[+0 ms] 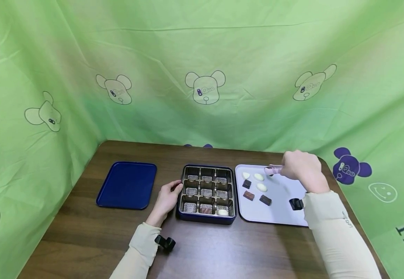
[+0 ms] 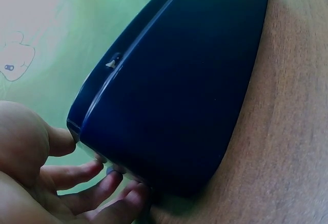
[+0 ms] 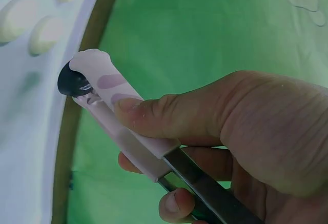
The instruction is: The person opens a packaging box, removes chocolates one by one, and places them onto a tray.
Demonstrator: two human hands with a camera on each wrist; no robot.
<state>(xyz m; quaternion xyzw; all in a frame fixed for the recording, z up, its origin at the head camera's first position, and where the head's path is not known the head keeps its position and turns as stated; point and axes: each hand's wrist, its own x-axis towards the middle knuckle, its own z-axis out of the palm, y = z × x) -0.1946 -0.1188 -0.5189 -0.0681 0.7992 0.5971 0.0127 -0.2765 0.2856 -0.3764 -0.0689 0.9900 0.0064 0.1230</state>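
Observation:
My right hand (image 1: 301, 166) grips tongs (image 3: 138, 137) with pale pink tips and metal arms. Between those tips is a dark, rounded chocolate (image 3: 72, 82), held over the far part of the white tray (image 1: 285, 197). On the tray lie white oval chocolates (image 1: 261, 187) and dark or brown blocks (image 1: 265, 200). My left hand (image 1: 167, 199) holds the left side of the navy box (image 1: 205, 219), thumb at the rim and fingers against the wall. The box's divided insert has a brown chocolate (image 1: 207, 210) front middle and a white one (image 1: 222, 212) front right.
A flat navy lid (image 1: 128, 186) lies left of the box on the wooden table (image 1: 202, 248). The tray stands close beside the box's right side. Green printed curtain (image 1: 205, 46) hangs behind and around the table.

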